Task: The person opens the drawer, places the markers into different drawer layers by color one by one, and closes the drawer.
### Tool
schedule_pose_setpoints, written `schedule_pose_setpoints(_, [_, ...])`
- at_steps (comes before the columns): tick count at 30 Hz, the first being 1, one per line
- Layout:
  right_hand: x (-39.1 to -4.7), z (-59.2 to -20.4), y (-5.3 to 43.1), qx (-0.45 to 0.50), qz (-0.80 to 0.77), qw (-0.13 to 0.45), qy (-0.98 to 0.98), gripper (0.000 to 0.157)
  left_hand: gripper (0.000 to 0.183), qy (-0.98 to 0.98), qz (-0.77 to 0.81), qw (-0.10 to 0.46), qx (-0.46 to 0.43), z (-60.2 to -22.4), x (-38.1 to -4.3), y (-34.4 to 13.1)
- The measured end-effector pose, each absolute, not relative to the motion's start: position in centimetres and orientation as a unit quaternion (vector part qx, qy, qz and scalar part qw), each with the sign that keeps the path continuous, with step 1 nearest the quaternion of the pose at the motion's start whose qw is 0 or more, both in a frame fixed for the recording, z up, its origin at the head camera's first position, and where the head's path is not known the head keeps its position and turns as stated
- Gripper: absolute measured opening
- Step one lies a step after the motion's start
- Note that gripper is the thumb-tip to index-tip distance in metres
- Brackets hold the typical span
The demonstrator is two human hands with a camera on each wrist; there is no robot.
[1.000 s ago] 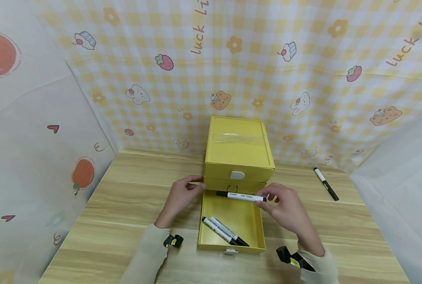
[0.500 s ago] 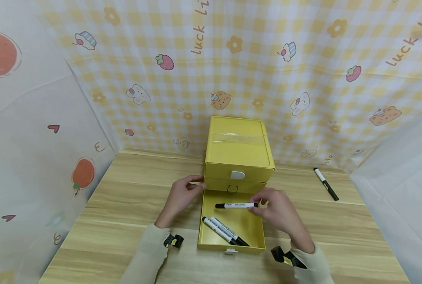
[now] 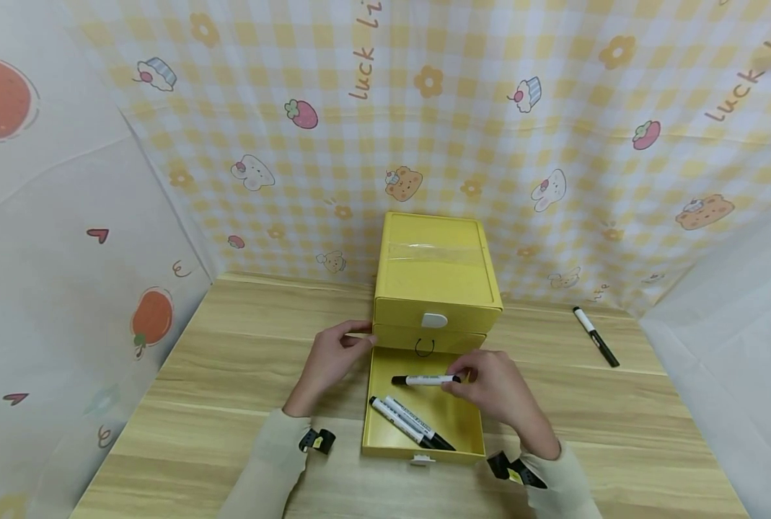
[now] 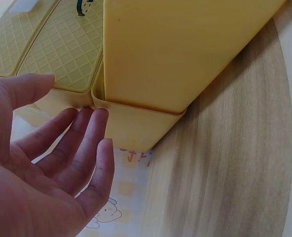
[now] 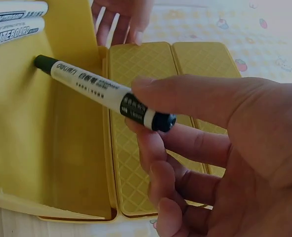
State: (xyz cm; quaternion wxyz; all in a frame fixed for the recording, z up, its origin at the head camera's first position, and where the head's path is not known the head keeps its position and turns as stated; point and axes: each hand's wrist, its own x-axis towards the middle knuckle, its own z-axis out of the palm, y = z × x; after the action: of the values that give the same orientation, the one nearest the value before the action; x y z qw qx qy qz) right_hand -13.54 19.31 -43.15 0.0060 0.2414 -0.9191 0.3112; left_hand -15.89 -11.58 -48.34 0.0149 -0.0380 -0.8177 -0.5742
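My right hand (image 3: 492,386) pinches a whiteboard marker (image 5: 89,86) near one end between thumb and fingers. The marker is white with black ends and lies crosswise over the pulled-out bottom drawer (image 3: 476,425) of a yellow drawer box (image 3: 437,267). Two more whiteboard markers (image 3: 407,422) lie side by side inside that drawer, toward its front. On the box's left side, my left hand (image 3: 336,353) touches the casing with its fingertips. In the left wrist view its fingers (image 4: 89,143) are spread and gently bent against the edge.
Another black-and-white marker (image 3: 596,336) lies on the wooden table (image 3: 262,360) to the right of the box. A checked curtain (image 3: 333,158) hangs right behind the box. The drawer's white tab (image 3: 422,459) faces the table's front.
My right hand has moved left and down with the marker, bringing it lower over the drawer. The left hand, the box and the other markers have stayed put.
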Motion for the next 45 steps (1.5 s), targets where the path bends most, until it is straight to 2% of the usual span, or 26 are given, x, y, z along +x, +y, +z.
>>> schedule_pose_setpoints(7, [-13.5,-43.3,19.3,0.245,0.324,-0.011,-0.914,0.013,0.037,-0.818,-0.574,0.013,-0.035,-48.3,-15.9,-11.6])
schedule_pose_setpoints(13, [-13.5,-43.3,19.2,0.251,0.336,-0.019,-0.908,0.009,0.038,-0.819,-0.573,0.012,-0.032,-48.2,-15.8,-11.5])
schedule_pose_setpoints(19, [-13.4,-43.3,19.0,0.265,0.342,-0.051,-0.9,0.005,0.037,-0.817,-0.576,0.013,-0.034,-48.2,-15.8,-11.5])
schedule_pose_setpoints(31, [-13.2,-43.5,18.4,0.273,0.332,-0.079,-0.9,0.004,0.036,-0.816,-0.577,0.018,-0.035,-48.2,-15.8,-11.4])
schedule_pose_setpoints(45, [-13.1,-43.3,18.5,0.279,0.321,-0.126,-0.896,0.011,0.037,-0.814,-0.579,0.015,-0.036,-48.1,-15.8,-11.5])
